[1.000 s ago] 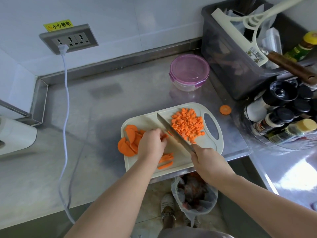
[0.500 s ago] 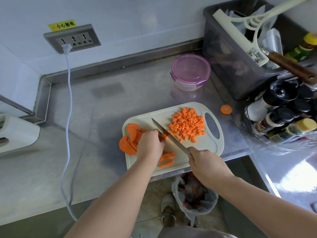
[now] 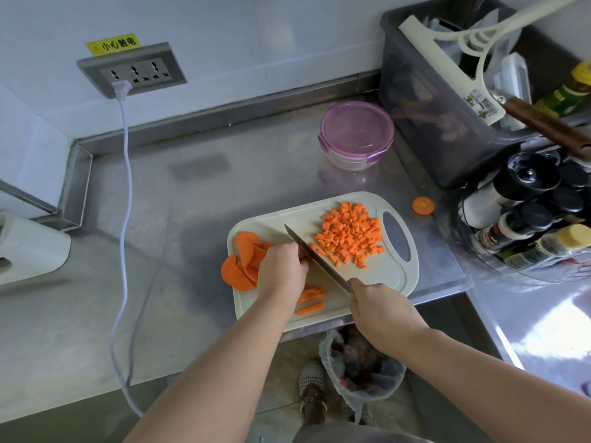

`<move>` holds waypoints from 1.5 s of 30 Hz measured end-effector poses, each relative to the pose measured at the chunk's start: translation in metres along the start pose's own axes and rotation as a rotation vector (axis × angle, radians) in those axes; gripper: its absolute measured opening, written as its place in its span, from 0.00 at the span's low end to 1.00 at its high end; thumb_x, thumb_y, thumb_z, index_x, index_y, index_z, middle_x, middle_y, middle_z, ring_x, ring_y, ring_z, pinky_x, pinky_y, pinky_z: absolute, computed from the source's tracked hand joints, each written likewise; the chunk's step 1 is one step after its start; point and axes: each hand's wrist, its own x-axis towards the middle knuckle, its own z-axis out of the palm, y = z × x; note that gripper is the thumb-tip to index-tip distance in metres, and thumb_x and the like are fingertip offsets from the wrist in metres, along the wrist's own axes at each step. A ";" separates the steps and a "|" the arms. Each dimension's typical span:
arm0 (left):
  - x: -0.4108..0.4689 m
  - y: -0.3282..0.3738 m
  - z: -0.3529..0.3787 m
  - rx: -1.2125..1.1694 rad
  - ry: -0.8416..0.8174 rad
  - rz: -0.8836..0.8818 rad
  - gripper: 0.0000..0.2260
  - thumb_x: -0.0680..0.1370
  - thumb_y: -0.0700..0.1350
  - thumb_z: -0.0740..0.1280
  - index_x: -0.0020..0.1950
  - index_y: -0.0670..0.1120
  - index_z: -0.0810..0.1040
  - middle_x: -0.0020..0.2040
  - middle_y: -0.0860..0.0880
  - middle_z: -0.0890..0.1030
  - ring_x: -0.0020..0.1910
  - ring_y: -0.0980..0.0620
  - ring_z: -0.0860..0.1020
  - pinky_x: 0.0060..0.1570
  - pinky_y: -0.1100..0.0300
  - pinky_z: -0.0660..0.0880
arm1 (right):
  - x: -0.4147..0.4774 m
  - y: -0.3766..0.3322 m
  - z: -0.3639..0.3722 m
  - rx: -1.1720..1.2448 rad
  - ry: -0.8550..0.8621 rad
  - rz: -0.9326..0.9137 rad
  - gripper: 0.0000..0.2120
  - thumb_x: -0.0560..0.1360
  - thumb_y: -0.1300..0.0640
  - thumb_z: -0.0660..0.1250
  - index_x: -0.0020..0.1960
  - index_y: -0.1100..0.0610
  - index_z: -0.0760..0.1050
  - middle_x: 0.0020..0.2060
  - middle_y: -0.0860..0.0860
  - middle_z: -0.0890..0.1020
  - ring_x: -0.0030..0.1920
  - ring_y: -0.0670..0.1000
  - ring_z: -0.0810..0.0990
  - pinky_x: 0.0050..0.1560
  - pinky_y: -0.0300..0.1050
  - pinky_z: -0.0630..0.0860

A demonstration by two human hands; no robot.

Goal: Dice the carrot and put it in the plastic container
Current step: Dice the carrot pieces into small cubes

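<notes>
Knife (image 3: pixel 319 260) has shifted left, beside the left hand (image 3: pixel 281 273), fingers curled on carrot strips (image 3: pixel 311 295); right hand (image 3: pixel 380 311) grips its handle. Diced carrot (image 3: pixel 350 233) sits right on the cutting board (image 3: pixel 393 276), lidded plastic container (image 3: pixel 356 134) farther back. Yellow sticker (image 3: pixel 112 44) reads 小心触电.

Two hands: left hand (image 3: pixel 283 273) and right hand (image 3: pixel 380 311). One knife (image 3: pixel 318 258) between them, on one cutting board (image 3: pixel 383 276). One plastic container (image 3: pixel 356 134) beyond the right hand. One stray carrot round (image 3: pixel 422 205). At least three carrot strips (image 3: pixel 311 297) beside the left hand. Carrot dice (image 3: pixel 350 236): too many to count.
</notes>
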 end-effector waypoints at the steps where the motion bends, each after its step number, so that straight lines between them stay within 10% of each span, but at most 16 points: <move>1: 0.000 0.000 0.000 0.003 0.000 0.000 0.05 0.77 0.44 0.66 0.47 0.43 0.77 0.44 0.46 0.81 0.44 0.46 0.79 0.37 0.59 0.68 | 0.002 0.001 0.001 0.010 -0.003 0.004 0.13 0.81 0.58 0.53 0.65 0.54 0.66 0.45 0.52 0.80 0.43 0.54 0.81 0.45 0.52 0.82; 13: 0.019 0.016 0.008 -0.122 -0.051 0.020 0.08 0.76 0.45 0.68 0.54 0.46 0.82 0.49 0.46 0.84 0.51 0.46 0.80 0.52 0.54 0.75 | 0.001 0.028 -0.025 0.190 0.224 -0.007 0.07 0.82 0.53 0.52 0.48 0.53 0.66 0.30 0.49 0.71 0.31 0.53 0.71 0.31 0.46 0.67; 19: 0.026 0.015 0.003 -0.254 -0.033 0.022 0.05 0.76 0.41 0.69 0.50 0.43 0.82 0.47 0.45 0.84 0.49 0.46 0.81 0.51 0.55 0.75 | 0.003 0.045 -0.037 0.106 0.321 0.003 0.11 0.82 0.55 0.53 0.59 0.54 0.72 0.28 0.47 0.69 0.30 0.52 0.70 0.25 0.43 0.58; 25: 0.024 0.016 -0.038 -0.374 0.367 0.166 0.11 0.77 0.34 0.62 0.54 0.44 0.80 0.49 0.49 0.80 0.44 0.54 0.75 0.43 0.69 0.65 | -0.003 0.049 -0.045 -0.096 0.433 -0.083 0.17 0.81 0.54 0.55 0.68 0.47 0.70 0.30 0.45 0.72 0.33 0.52 0.74 0.25 0.41 0.58; 31: 0.035 0.009 -0.061 -0.255 0.356 0.236 0.21 0.71 0.29 0.58 0.54 0.46 0.82 0.51 0.48 0.79 0.51 0.48 0.76 0.51 0.64 0.68 | -0.007 0.061 -0.054 -0.281 0.536 -0.128 0.19 0.63 0.60 0.77 0.53 0.52 0.82 0.24 0.48 0.76 0.21 0.52 0.60 0.27 0.33 0.42; 34: 0.034 0.022 -0.059 -0.158 0.168 0.444 0.20 0.71 0.32 0.57 0.48 0.49 0.84 0.49 0.50 0.80 0.51 0.47 0.76 0.54 0.57 0.71 | -0.010 0.062 -0.056 -0.343 0.533 -0.190 0.21 0.54 0.61 0.79 0.47 0.54 0.83 0.22 0.48 0.75 0.17 0.53 0.62 0.27 0.33 0.49; 39: 0.032 0.050 -0.044 0.155 -0.187 0.516 0.19 0.76 0.36 0.57 0.53 0.55 0.83 0.58 0.55 0.79 0.61 0.52 0.73 0.64 0.54 0.65 | -0.011 0.063 -0.056 -0.355 0.537 -0.180 0.20 0.54 0.62 0.79 0.45 0.54 0.82 0.22 0.50 0.74 0.17 0.54 0.67 0.25 0.37 0.56; 45: 0.038 0.052 -0.047 -0.021 -0.059 0.463 0.18 0.77 0.35 0.57 0.60 0.49 0.80 0.60 0.51 0.78 0.59 0.50 0.76 0.63 0.54 0.69 | -0.014 0.068 -0.054 -0.299 0.541 -0.145 0.16 0.62 0.58 0.77 0.49 0.51 0.81 0.25 0.48 0.76 0.21 0.52 0.65 0.26 0.36 0.52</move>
